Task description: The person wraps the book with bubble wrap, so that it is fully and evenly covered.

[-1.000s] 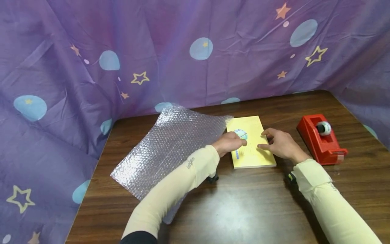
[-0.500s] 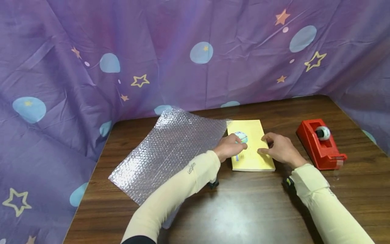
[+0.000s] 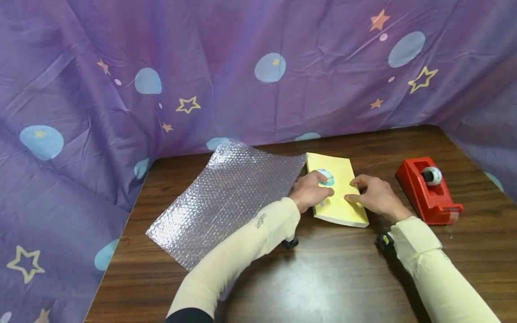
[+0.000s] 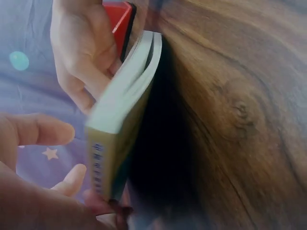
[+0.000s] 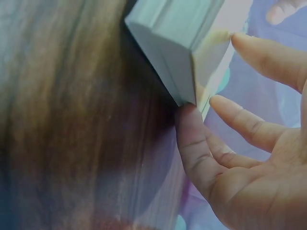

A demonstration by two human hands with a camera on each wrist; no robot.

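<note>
The writing I can follow only in part. On the pale left sleeve [image 3: 238, 240] stands a dark lettering [image 3: 260, 220], which seems to begin with "Lets"; the rest I cannot read surely. Along the spine [image 4: 98, 163] of the yellow book [image 3: 341, 188] runs a row of small bluish characters, too blurred for me, and the cover carries a round blue print.

I see both grips (they are bare hands) at the book. The left grip [image 3: 312, 190] is bent around the spine side, with fingers under its edge; whether its thumb presses the cover I cannot tell. The right grip [image 3: 373, 195] pinches the right edge, two fingertips on the cover side and one at the lower edge.

The book is slightly bent, right of the middle of the surface [image 3: 299, 278], between bubble wrap [image 3: 226, 197] on the left and a red tape dispenser [image 3: 438, 199] on the right.
</note>
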